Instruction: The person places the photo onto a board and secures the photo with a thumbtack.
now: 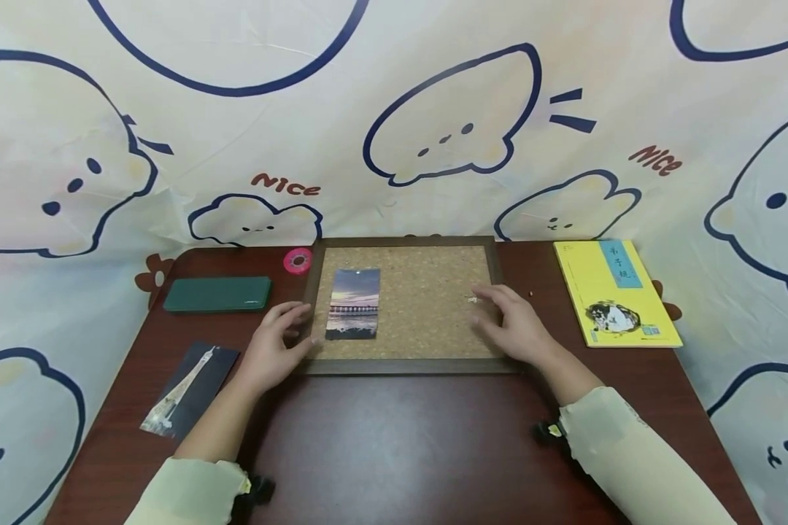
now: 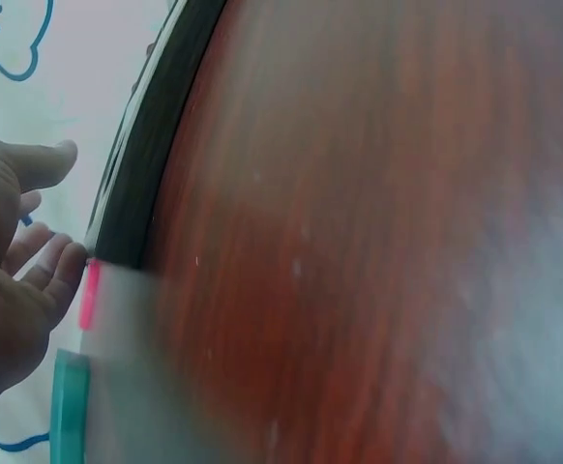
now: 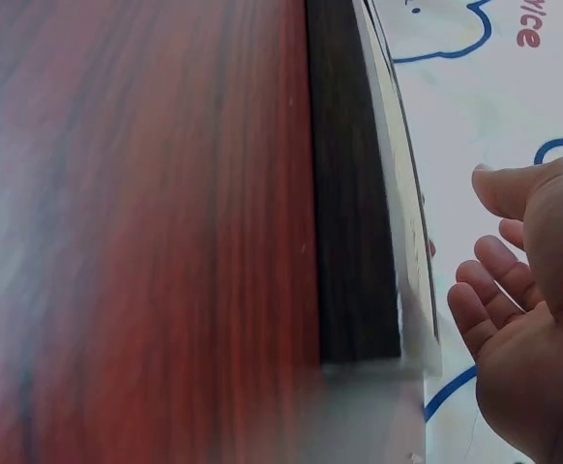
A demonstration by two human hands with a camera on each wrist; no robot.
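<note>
On the brown tabletop (image 1: 407, 445) lies one cork board (image 1: 427, 292) with a dark frame. Two photo cards show: one card (image 1: 353, 303) on the cork, one card (image 1: 190, 390) near the left edge. One green case (image 1: 217, 294), one pink tape roll (image 1: 297, 260) and one yellow book (image 1: 613, 292) lie around. Both wrist views are blurry. The left hand (image 1: 277, 343) is loose and open, holding nothing, fingertips by the card on the cork. The right hand (image 1: 515, 324) lies flat and open on the cork's right side.
</note>
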